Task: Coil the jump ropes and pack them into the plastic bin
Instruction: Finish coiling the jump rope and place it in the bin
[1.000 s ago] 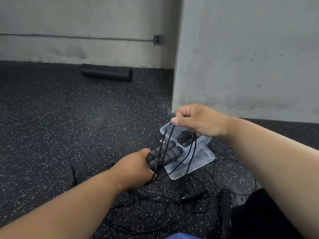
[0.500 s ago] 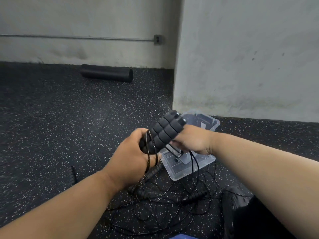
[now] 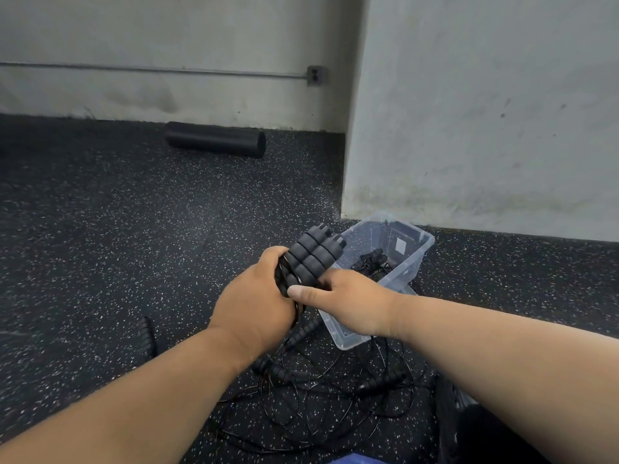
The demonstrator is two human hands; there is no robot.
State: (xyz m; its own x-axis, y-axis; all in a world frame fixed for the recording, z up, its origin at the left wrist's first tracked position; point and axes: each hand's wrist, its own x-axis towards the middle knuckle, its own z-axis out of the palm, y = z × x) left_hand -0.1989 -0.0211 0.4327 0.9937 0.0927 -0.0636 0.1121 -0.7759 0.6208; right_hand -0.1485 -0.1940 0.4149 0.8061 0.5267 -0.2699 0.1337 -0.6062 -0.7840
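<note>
- foam roller (image 3: 216, 139): black, lies on the floor (image 3: 100, 246) at the far edge, against the back wall, well apart from everything else.
- stray handle (image 3: 146, 333): black, on the floor just left of the left forearm.
- left hand (image 3: 254, 309): fingers curled round the lower end of the two black ribbed handles (image 3: 311, 259) and the thin cord wound there; holds the bundle up off the floor.
- handles: side by side, tilted up and to the right, tops sticking out above both hands, in front of the bin's left corner.
- right hand (image 3: 348, 299): touching the left hand, thumb laid along the near side of the bundle, fingers wrapped round its base from the right.
- loose ropes (image 3: 335, 386): tangle of thin black cord and more handles on the floor below both hands, between the forearms.
- plastic bin (image 3: 412, 259): clear, on the floor just behind and right of the hands, near the wall corner; a coiled black rope (image 3: 371, 259) inside.
- lid (image 3: 341, 333): clear, seems to lie under the bin's near end; can't tell for sure.
</note>
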